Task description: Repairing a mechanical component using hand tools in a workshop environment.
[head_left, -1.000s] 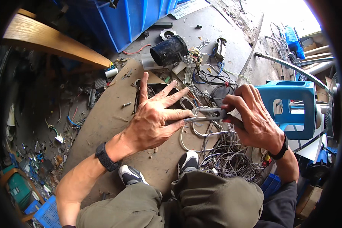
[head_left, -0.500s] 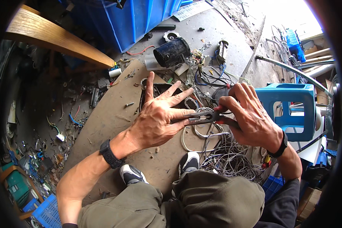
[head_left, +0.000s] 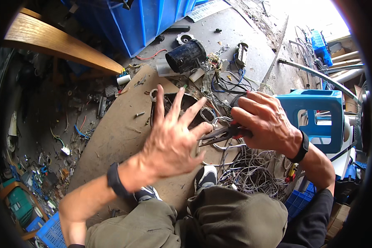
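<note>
My right hand (head_left: 268, 124) grips long-nosed pliers (head_left: 221, 135) with dark jaws and red on the handles. The jaws point left and stand slightly apart; whether anything small sits between them I cannot make out. Close to their tip, my left hand (head_left: 167, 142) is open, its fingers spread and a little blurred. Beneath its fingers, a dark, frame-like part (head_left: 168, 101) lies partly hidden on the brown board (head_left: 111, 124). An oval metal ring (head_left: 207, 115) shows at its right end. A small bolt (head_left: 140, 114) lies to the left of the part.
Tangled grey cable (head_left: 252, 173) heaps by my right shoe. A blue stool (head_left: 336, 120) stands on the right. Beyond the board are a black cylinder (head_left: 187, 57), loose wires and a large blue bin (head_left: 132, 29). A wooden beam (head_left: 66, 41) slants in from the left above scattered scrap.
My left hand has let go at the plier jaws, drawn slightly left and down, and spread its fingers. The pliers have tilted, their tip lower, still in my right hand.
</note>
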